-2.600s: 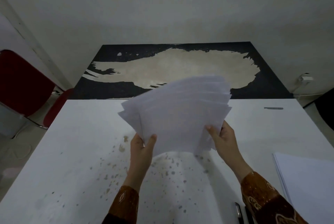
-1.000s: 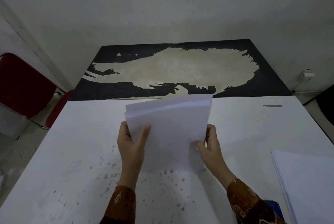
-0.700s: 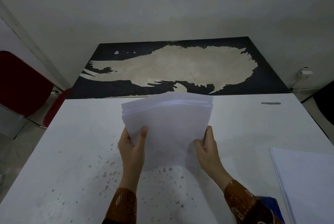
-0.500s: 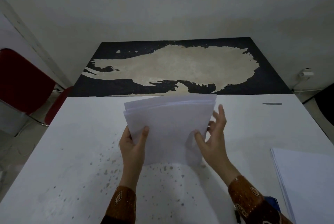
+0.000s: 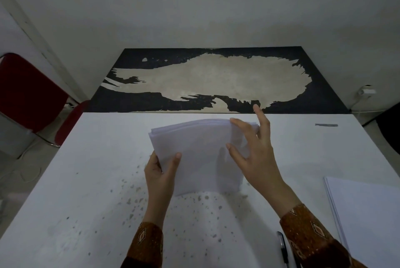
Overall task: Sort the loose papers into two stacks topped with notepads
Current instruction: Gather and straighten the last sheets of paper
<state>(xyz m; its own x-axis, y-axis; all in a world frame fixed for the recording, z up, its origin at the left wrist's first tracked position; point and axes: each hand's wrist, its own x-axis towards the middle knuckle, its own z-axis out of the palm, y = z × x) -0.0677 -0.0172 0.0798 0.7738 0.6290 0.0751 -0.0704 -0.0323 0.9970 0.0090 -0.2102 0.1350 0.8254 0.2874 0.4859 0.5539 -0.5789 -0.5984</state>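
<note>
At the far left a red chair [image 5: 28, 92] stands on the floor beside the white worktop [image 5: 86, 181], whose near middle is flecked with small grey-brown spots; beyond its far edge lies a dark panel [image 5: 216, 77] with a large pale worn patch.

Left of centre, the left hand [image 5: 161, 172] grips the lower left corner of a sheaf of loose white papers [image 5: 199, 155], thumb curled over the front sheet and the fingers behind it; the sheaf stands tilted, its lower edge at or just above the worktop (which of the two cannot be told) and its upper edge bowed away from the camera, the sheets roughly squared.

At the sheaf's right side the right hand [image 5: 257, 157] is spread and relaxed, gripping nothing; its thumb lies against the front sheet, one finger rests on the upper right corner, another points up past the edge, so the papers lie between the two hands with only the left holding them.

Near the bottom edge a dark pen [image 5: 282, 248] lies on the worktop just beside the patterned brown sleeve [image 5: 311, 235]; at the far right a flat stack of white sheets [image 5: 365, 213] rests on the worktop, well apart from the held sheaf; a small grey mark [image 5: 326, 125] shows near the far right edge.
</note>
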